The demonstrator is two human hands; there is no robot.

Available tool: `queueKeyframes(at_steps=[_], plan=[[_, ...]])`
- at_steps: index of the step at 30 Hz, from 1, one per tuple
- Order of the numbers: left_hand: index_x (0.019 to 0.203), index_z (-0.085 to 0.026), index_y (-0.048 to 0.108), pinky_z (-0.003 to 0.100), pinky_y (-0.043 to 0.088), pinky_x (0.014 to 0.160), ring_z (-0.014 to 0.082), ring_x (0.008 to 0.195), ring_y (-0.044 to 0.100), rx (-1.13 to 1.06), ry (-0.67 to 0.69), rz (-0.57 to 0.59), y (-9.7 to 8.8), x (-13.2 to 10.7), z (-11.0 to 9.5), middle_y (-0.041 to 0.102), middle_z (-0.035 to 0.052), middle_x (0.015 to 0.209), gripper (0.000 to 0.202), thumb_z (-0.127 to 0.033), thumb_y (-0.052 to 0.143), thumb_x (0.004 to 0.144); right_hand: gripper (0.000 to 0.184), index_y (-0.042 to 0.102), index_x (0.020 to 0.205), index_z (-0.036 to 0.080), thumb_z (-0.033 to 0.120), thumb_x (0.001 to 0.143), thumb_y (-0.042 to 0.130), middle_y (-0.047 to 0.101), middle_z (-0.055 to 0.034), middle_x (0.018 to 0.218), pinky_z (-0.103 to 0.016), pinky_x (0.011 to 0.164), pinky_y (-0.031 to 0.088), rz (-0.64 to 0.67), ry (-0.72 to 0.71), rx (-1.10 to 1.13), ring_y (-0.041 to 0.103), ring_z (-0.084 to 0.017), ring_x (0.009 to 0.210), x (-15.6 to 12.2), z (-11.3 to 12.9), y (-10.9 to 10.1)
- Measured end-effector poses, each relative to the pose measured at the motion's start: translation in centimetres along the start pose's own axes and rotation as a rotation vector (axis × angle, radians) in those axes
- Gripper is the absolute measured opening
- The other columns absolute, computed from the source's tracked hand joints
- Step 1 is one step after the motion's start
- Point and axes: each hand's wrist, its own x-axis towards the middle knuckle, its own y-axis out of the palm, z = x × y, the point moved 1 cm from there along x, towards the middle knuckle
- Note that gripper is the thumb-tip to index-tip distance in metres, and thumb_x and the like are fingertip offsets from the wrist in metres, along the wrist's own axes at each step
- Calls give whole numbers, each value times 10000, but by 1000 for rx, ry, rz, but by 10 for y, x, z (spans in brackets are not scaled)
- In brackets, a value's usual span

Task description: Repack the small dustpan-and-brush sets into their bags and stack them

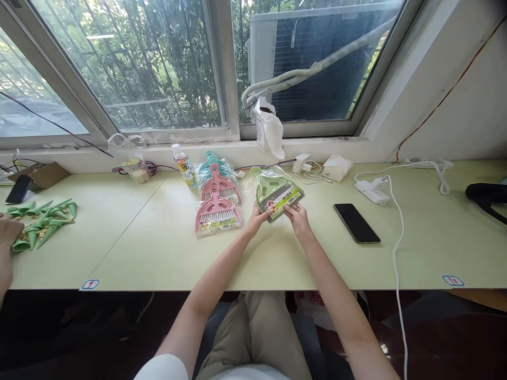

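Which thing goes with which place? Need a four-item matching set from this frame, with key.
Things:
1. green bagged dustpan-and-brush set
2. pink bagged dustpan-and-brush sets
3. black flat smartphone
4. clear plastic drink bottle

Places:
A. flat, right of the right hand
B. upright, beyond the pink sets
C. held by left hand and right hand
D. stacked, left of the left hand

Pairs: 1-C; 2-D; 3-A; 4-B
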Motion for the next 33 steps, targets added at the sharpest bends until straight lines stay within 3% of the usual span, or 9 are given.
queueKeyframes(at_steps=[3,7,9,12,16,20,25,30,33], plan=[[1303,-262,346,461,451,955,251,1106,597,-35,-48,88,10,-6,5,528,109,1330,660,-367,703,758,363,624,889,184,237,573,796,705,-29,911,-351,891,545,-73,-50,50,671,-186,914,-2,0,0],[1278,-233,412,463,451,944,246,1044,632,-17,-116,290,22,-11,11,571,143,1276,563,-443,639,807,325,611,862,175,218,582,771,696,-39,891,-359,873,549,-135,-87,82,671,-196,910,0,4,-4],[1261,-229,430,445,464,924,246,1048,631,-5,-158,310,22,-10,11,600,145,1232,547,-507,596,820,333,607,869,176,209,579,768,693,-41,910,-355,888,542,-154,-104,90,666,-194,931,1,6,-6],[1229,-240,438,418,485,904,233,1046,630,-36,-148,172,16,-3,7,585,121,1258,548,-556,584,806,359,604,888,179,204,571,770,689,-42,951,-346,906,535,-155,-120,99,655,-190,970,1,7,-5],[1263,-263,404,372,507,881,221,1102,587,-31,-35,-33,6,2,-3,566,79,1290,599,-486,657,767,371,600,903,190,224,574,770,691,-30,944,-371,892,548,-127,-100,77,658,-195,958,-4,1,3],[1315,-273,352,348,508,867,233,1151,551,15,6,-57,6,-1,-1,524,75,1334,681,-401,703,746,360,600,906,189,248,592,766,693,-26,913,-353,868,553,-144,-78,53,666,-187,925,-8,-8,8],[1327,-274,278,367,508,866,235,1170,538,19,23,-77,13,-3,15,492,93,1349,693,-440,669,780,376,595,933,191,275,606,761,691,-28,942,-320,864,539,-196,-83,16,665,-167,911,-7,-12,6],[1327,-255,266,379,450,956,227,1206,508,50,84,-122,12,-1,16,512,102,1312,689,-463,647,793,454,560,1006,212,251,599,758,690,-26,977,-323,906,511,-107,-98,12,655,-161,951,-8,-12,11],[1295,-229,309,366,392,1023,220,1231,481,113,153,-131,11,-1,15,509,107,1302,637,-454,641,799,433,547,995,214,255,610,740,681,-27,985,-326,897,513,-148,-96,10,653,-160,946,-9,-14,13]])
